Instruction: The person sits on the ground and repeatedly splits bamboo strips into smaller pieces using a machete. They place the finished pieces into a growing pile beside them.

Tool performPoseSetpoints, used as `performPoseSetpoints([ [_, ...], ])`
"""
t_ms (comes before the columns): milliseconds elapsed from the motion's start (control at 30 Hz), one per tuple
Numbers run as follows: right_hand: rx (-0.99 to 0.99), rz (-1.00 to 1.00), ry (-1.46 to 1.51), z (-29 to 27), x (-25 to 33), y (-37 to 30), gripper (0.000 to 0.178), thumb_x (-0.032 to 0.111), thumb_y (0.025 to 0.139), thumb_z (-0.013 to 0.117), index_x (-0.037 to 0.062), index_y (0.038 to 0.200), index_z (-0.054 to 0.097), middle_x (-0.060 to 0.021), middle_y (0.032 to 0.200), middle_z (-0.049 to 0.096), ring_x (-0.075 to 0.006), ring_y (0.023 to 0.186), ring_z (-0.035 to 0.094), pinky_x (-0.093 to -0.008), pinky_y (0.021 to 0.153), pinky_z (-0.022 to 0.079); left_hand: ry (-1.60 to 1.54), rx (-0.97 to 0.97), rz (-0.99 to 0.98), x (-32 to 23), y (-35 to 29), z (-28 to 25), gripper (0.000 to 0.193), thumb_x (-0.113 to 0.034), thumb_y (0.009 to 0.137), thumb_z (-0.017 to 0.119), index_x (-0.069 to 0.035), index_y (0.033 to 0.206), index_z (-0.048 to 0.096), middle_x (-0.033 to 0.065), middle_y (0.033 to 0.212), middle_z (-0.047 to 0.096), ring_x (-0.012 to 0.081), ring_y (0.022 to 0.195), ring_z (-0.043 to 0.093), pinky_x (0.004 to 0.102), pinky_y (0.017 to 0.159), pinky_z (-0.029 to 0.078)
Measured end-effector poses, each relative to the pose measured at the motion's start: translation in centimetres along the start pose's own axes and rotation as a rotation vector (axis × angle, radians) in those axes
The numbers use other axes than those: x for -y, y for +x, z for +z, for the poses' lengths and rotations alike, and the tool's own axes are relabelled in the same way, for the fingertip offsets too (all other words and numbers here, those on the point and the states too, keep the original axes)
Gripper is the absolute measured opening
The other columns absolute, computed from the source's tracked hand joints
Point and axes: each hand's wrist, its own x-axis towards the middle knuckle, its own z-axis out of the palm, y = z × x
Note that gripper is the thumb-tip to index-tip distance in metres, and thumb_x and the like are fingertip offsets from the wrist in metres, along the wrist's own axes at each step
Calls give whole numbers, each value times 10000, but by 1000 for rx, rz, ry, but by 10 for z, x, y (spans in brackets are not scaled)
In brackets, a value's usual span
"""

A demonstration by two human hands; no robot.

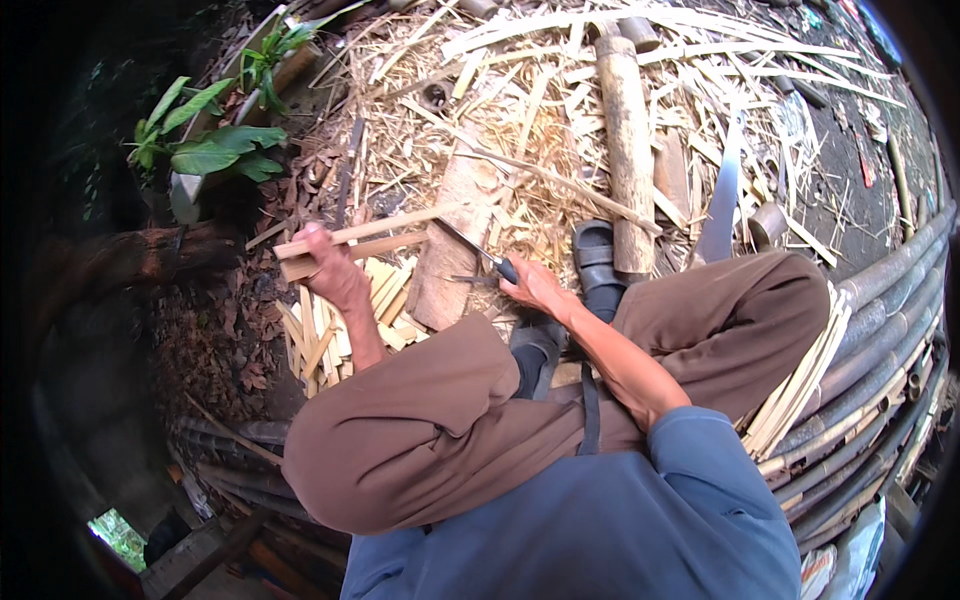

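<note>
My left hand [335, 272] is curled round two wood strips [385, 224], out over the plank [440, 288]; my right hand [540, 290] is closed on a knife [508, 269]. I think I'm trimming the strips, so the next cut needs a steady hold

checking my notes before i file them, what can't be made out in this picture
Head view, all of these:
Knife handle: mostly covered by the right hand.
Two held strips: the gripped stretch is partly hidden by the left hand.
Strip pile: its near side is hidden by the brown trouser leg.
Bamboo poles on the right: some ends are lost at the dark fisheye rim.
</note>
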Motion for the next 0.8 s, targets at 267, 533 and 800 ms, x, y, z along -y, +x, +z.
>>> performPoseSetpoints([
  [267, -725, -569, 52, -106, 126, 6, 421, 460, 1022, 438, 87, 1142, 592, -185, 751, 639, -400, 723, 646, -480, 650, 516, -386, 408, -424, -60, 43, 0, 296, -317, 980, 597, -125, 784, 486, -46, 648, 382, 51, 517, 339, 210, 477, 267],
  [533, -238, -396, 126, -137, 123, -57, 277, 384, 1018, 538, 112, 1034, 589, -129, 582, 533, -323, 526, 580, -428, 508, 449, -634, 583, -565, -86, 24, 78, 391, -443, 960, 628, -115, 784, 506, -12, 709, 365, 126, 627, 368, 277, 594, 377],
  [800, -514, -286, 370, -213, 118, -175, 308, 310, 1029, 545, 28, 908, 563, -114, 699, 518, -181, 607, 466, -365, 575, 416, -306, 1310, -391, -126, -4, 148, 860, -695, 913, 513, -75, 1487, 356, 114, 1335, 509, 232, 1113, 551, 430, 1040, 426],
])
